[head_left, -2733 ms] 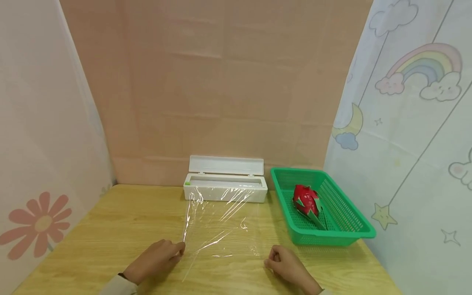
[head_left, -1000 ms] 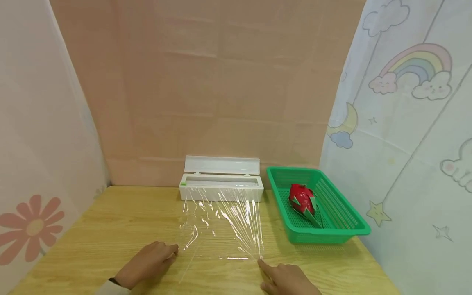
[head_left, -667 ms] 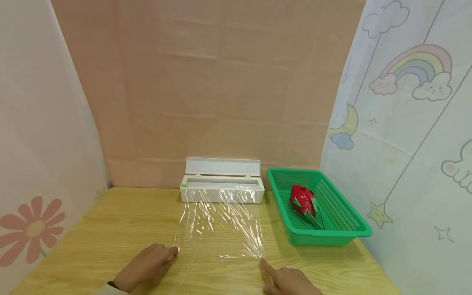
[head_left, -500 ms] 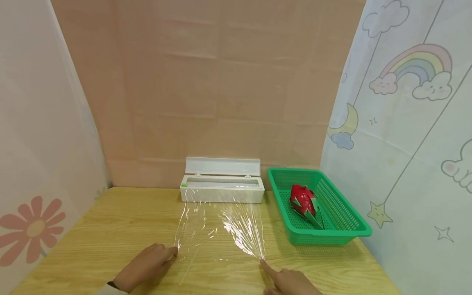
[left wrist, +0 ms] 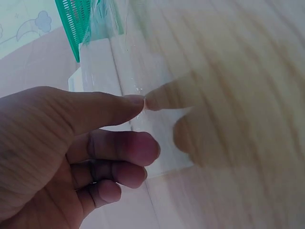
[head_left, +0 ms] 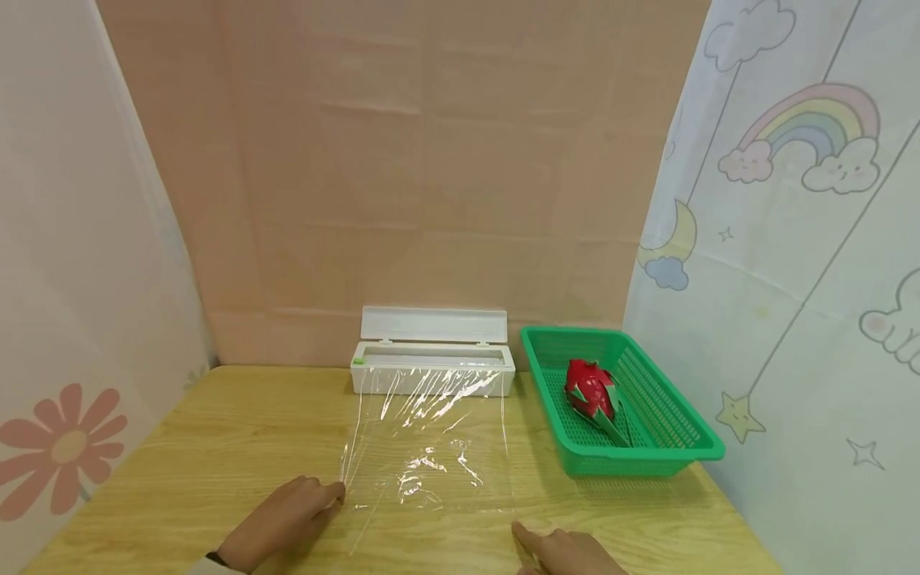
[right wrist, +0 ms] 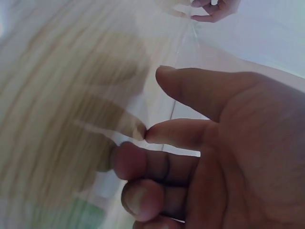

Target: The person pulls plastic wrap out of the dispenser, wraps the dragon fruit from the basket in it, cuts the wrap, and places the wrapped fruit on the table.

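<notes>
A sheet of clear plastic wrap (head_left: 438,455) runs from the front of a white wrap dispenser (head_left: 434,381), lid raised, towards me over the wood-grain table. At its near left corner, my left hand (head_left: 287,515) pinches the edge; the left wrist view shows that hand's thumb tip (left wrist: 136,101) down at the film, with the forefinger hidden. My right hand (head_left: 568,551) lies by the near right corner, forefinger extended to the tabletop. In the right wrist view its thumb (right wrist: 190,88) stands apart from the forefinger (right wrist: 176,132), nothing pinched between them.
To the right of the dispenser, a green plastic basket (head_left: 640,454) holds a red dragon fruit (head_left: 592,389) with green scales. The wooden table (head_left: 237,431) ends at a tan cloth backdrop (head_left: 424,200); printed white curtains hang at both sides.
My right forefinger has come off the wrap's corner and moved slightly towards me; the creases fanning from it have relaxed. My left hand has kept its pinch in nearly the same place.
</notes>
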Demonstrator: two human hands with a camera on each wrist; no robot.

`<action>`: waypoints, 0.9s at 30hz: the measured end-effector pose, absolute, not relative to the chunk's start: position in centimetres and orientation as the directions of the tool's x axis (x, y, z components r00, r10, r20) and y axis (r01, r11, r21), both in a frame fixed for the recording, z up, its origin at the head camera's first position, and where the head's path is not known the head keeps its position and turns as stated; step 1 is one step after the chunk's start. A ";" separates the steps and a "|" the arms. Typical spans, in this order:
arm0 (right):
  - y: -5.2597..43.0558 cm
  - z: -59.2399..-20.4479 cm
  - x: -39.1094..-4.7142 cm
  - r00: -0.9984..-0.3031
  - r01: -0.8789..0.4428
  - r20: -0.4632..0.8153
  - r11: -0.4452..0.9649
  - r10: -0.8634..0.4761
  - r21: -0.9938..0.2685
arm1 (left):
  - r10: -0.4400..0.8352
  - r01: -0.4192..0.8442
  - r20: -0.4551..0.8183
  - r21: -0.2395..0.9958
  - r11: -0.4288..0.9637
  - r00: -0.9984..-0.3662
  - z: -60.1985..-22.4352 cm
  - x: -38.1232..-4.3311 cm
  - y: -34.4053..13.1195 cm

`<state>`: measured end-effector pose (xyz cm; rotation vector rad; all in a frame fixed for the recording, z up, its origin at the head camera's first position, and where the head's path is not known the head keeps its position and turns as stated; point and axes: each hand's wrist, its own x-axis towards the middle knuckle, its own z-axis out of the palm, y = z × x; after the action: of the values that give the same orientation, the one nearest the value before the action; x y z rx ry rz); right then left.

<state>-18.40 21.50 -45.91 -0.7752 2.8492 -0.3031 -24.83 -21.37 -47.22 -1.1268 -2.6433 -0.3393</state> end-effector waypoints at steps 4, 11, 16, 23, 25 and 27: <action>21.5 -45.4 -18.4 -0.835 -0.517 -0.064 0.819 -0.547 -0.251 | 0.668 0.722 0.298 0.132 0.679 -0.682 -47.2 -24.7 -21.4; 21.4 -43.6 -18.7 -0.815 -0.579 0.117 0.792 -0.567 -0.197 | 0.643 0.706 0.329 0.123 0.697 -0.692 -46.6 -24.8 -21.0; 21.4 -42.7 -18.9 -0.782 -0.609 0.271 0.781 -0.562 -0.140 | 0.630 0.694 0.409 0.011 0.720 -0.660 -45.7 -25.1 -20.2; 21.7 -41.7 -20.3 -0.624 -0.637 0.567 0.770 -0.538 0.029 | 0.606 0.715 0.535 -0.005 0.699 -0.588 -44.1 -25.4 -18.6; 21.9 -41.3 -20.8 -0.598 -0.634 0.604 0.772 -0.527 0.045 | 0.603 0.728 0.555 0.005 0.686 -0.573 -43.8 -25.5 -18.2; 22.2 -40.8 -21.2 -0.573 -0.635 0.633 0.771 -0.520 0.059 | 0.599 0.732 0.567 0.011 0.681 -0.565 -43.7 -25.5 -17.7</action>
<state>-21.15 22.16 -40.80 -1.3174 3.5534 -0.3523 -25.50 -17.68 -43.72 -1.0234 -2.3607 -0.3320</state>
